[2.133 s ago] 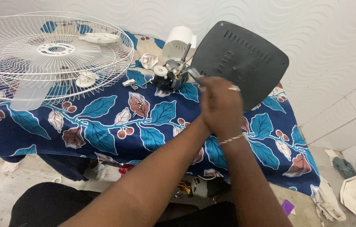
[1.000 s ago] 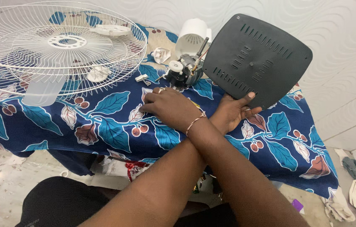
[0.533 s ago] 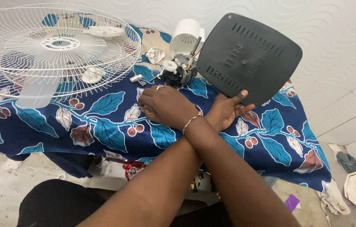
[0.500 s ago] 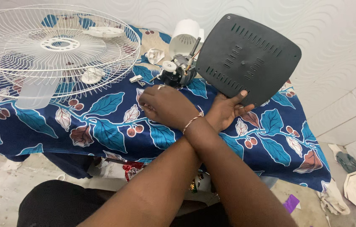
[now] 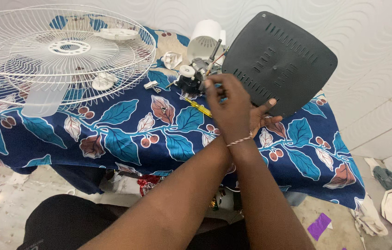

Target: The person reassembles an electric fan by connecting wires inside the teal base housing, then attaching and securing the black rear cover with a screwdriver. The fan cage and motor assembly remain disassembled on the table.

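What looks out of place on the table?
The black panel stands tilted on edge, propped by the left hand. A yellow screwdriver lies loose on the cloth beside the bare motor.

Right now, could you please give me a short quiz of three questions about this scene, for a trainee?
1. True or false: the left hand holds the black panel tilted up on its edge.
2. What lies on the leaf-patterned cloth beside the right hand? A) a yellow screwdriver B) pliers C) a hammer
3. Fill in: the wire fan guard is ___ in colour.

Key: 1 true; 2 A; 3 white.
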